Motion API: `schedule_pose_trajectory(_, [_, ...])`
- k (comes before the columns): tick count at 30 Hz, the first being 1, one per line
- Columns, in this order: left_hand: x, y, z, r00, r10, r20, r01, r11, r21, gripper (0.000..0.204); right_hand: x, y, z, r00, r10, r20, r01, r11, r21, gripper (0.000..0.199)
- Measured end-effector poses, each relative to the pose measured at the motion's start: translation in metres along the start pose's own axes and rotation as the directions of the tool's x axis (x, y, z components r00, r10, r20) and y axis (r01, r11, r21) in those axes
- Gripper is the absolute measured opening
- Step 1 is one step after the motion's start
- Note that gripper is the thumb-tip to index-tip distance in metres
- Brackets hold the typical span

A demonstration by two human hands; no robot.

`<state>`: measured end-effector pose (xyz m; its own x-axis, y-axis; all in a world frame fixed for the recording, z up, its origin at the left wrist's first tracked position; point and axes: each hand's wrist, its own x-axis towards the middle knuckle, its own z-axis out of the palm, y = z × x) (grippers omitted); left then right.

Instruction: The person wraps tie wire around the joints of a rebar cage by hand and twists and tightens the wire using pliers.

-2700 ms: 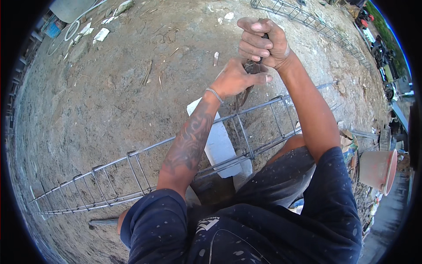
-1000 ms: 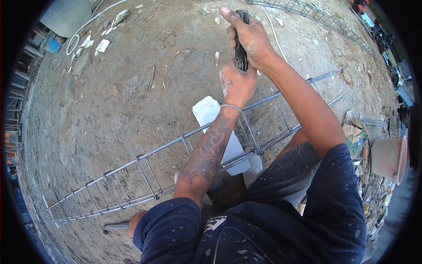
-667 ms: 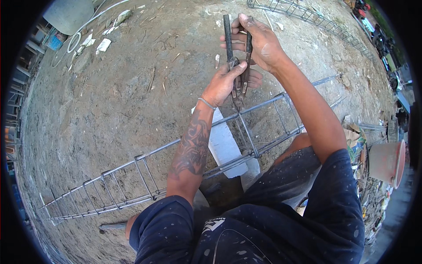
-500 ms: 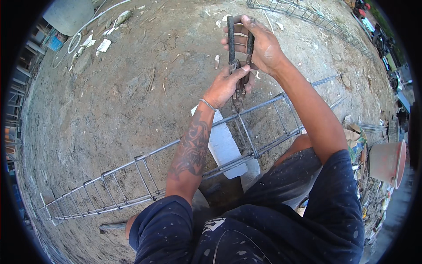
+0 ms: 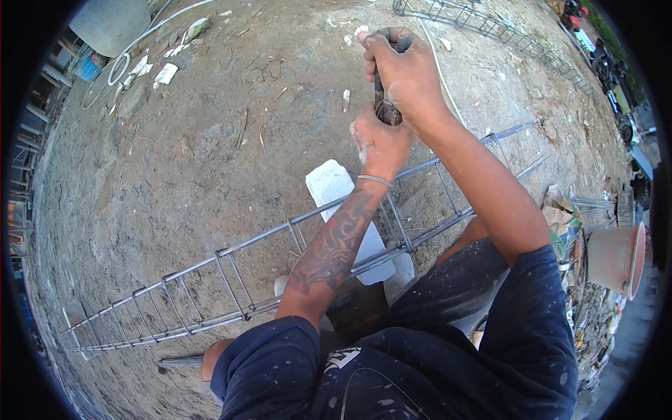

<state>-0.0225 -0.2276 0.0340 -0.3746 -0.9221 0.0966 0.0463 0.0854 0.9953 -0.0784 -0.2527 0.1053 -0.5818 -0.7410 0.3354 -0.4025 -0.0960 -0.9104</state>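
Note:
A pair of dark metal pincers [image 5: 387, 110] is held up above the ground, far from my body. My left hand [image 5: 381, 145] is closed round their lower end, hiding the jaws. Higher up, my right hand [image 5: 414, 80] wraps the two handles, which lie close together. Below my forearms a long rebar cage [image 5: 222, 253] of thin bars and square ties slants from the lower left to the right. Under it lies a white block [image 5: 329, 183], partly covered by my left forearm.
Another rebar cage [image 5: 490, 26] lies at the far right. A reddish bucket [image 5: 616, 260] stands at the right, near crumpled bags [image 5: 562, 218]. Far left are a large grey container [image 5: 112, 26], a pale hose [image 5: 120, 68] and white rubble [image 5: 166, 74] on the dirt.
The pincers' handles have gone from apart to close together, with my right hand now closed round them. My left hand has turned and shifted right, uncovering more of the white block.

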Motion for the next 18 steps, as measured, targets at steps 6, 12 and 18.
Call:
schedule_pose_trajectory(6, [0.002,0.009,-0.013,0.987,0.144,0.065,-0.152,0.980,0.130,0.025,0.016,-0.002,-0.037,0.770,0.149,0.620,-0.492,0.758,0.428,0.039])
schedule_pose_trajectory(12, [0.009,-0.003,0.000,0.999,0.029,-0.032,-0.026,0.998,0.064,0.029,-0.007,-0.009,0.004,0.969,0.017,0.246,-0.019,1.000,0.004,0.043])
schedule_pose_trajectory(18, [0.008,-0.001,-0.011,0.960,0.230,-0.159,-0.222,0.973,0.067,0.033,0.024,0.018,-0.021,0.758,0.032,0.651,-0.423,0.785,0.453,0.036])
